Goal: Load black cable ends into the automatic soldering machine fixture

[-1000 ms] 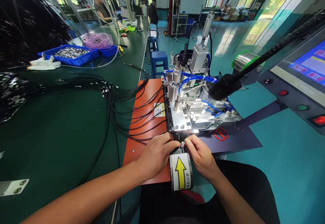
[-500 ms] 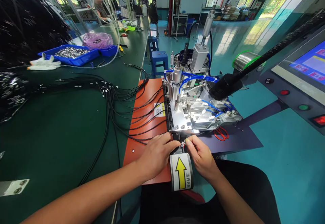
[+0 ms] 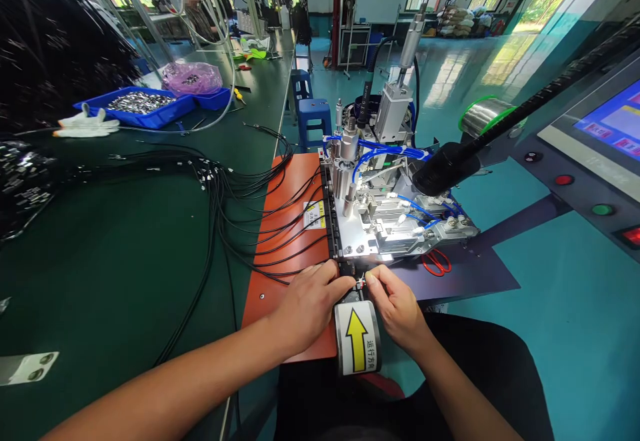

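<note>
My left hand [image 3: 305, 304] is closed over the end of a black cable [image 3: 273, 274] at the front of the machine's track. Its thumb and index finger come together beside a small bundle of thin red and white wires [image 3: 361, 283]. From the other side my right hand [image 3: 395, 301] pinches those fine wires between thumb and index finger. My fingers hide most of the cable end. Just below both hands sits a drum-shaped cover [image 3: 357, 338] with a yellow arrow label. More black cables lie across the orange plate [image 3: 280, 228], their ends set along the machine's edge.
The metal machine [image 3: 385, 214] with blue air tubes stands right ahead. Red-handled scissors [image 3: 437, 263] lie by its base. A black flexible arm [image 3: 450, 168] reaches in from the right, near a control panel [image 3: 575, 174]. Blue trays [image 3: 150, 118] and a white glove [image 3: 90, 123] rest far left.
Both hands stay in the same place with nearly the same grip. The view has shifted very slightly; the person in the background has changed posture a little.
</note>
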The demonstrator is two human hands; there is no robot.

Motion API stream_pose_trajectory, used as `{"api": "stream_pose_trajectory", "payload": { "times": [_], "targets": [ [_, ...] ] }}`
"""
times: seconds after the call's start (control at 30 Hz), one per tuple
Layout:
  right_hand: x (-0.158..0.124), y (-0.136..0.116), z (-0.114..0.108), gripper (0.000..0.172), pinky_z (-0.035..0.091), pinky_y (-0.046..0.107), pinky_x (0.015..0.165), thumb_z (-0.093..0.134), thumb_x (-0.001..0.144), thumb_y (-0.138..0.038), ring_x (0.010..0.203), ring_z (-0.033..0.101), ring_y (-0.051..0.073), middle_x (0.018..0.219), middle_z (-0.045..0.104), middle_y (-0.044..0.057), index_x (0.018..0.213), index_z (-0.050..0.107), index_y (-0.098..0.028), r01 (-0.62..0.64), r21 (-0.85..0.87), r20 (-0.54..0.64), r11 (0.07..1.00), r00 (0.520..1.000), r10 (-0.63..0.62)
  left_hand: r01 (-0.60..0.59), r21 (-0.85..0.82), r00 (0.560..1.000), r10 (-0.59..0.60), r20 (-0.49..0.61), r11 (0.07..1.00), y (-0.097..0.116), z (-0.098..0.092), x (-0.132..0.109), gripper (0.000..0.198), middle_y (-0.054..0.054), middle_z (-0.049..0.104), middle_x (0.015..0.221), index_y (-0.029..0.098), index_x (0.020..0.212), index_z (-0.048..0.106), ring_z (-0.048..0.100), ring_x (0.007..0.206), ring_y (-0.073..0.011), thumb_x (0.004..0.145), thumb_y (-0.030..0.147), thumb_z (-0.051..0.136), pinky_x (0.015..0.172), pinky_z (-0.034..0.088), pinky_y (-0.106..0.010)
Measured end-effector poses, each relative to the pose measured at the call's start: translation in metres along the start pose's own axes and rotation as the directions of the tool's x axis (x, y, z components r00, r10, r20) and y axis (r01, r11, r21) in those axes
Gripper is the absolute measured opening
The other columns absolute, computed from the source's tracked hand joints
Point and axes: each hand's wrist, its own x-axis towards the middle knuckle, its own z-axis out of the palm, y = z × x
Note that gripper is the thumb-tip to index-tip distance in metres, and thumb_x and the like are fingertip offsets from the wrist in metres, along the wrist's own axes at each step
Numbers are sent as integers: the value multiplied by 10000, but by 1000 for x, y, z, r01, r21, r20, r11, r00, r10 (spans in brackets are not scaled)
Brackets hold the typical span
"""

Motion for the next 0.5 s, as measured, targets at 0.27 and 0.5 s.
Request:
{"api": "stream_pose_trajectory", "payload": {
  "times": [0.27,0.5],
  "targets": [
    [1,-2,0,303,352,243,596,404,1007,-382,631,411,124,681,417,-48,755,443,-219,-23,22,0,999,1000,23,-23,92,1000,22,13,995,1,0,0,198,-28,556,881,240,1042,652,514,768,-182,951,182,485,656,397,-303],
    [-1,-2,4,282,367,239,594,410,1004,-367,631,439,123,691,454,-45,773,470,-218,-30,30,-38,999,999,31,-12,104,999,7,48,994,1,0,0,211,-24,547,879,254,1072,655,508,777,-186,940,174,511,668,400,-312]
  ]
}}
